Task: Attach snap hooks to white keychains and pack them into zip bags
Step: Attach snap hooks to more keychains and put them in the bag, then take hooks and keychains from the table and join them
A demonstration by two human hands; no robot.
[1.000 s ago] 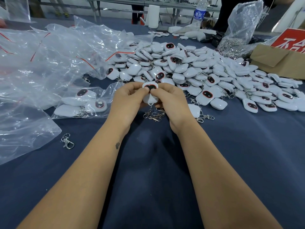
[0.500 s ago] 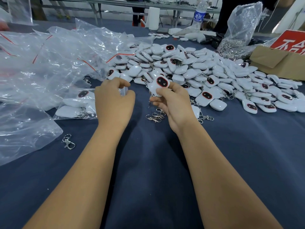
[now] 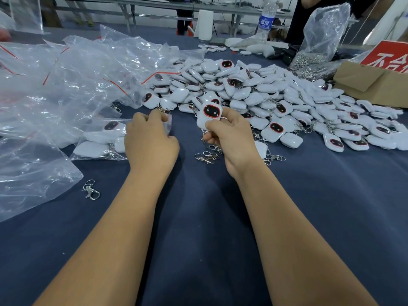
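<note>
My right hand holds a white rounded plastic keychain with a dark red-rimmed face above the dark blue tabletop, its face turned to me; the thumb and the fingers are curled round it, pinching its lower part. I think a snap hook hangs below it, but the hand hides that place, so I cannot tell if it is truly closed on the loop. My left hand rests at the mouth of a small clear zip bag just to the left, with fingers curled on the plastic edge.

What I fear from here: the bag mouth is thin and soft, so it can fold shut under my left hand, and then the keychain will push against the film and not go in. If the hook is only half closed, it can drop off during the move. The hanging hook can also catch the loose silver metal snap hooks that lie on the cloth just below my right hand.

About containers: the small bag already holds several white keychains with hooks, I count about three or four. Many empty clear bags with a red strip are heaped on the far left. On the far right a tall clear bag holds a mass of metal hooks, beside a brown cardboard box whose inside I cannot see. The big pile of white keychains lies loose, in no container.
</note>
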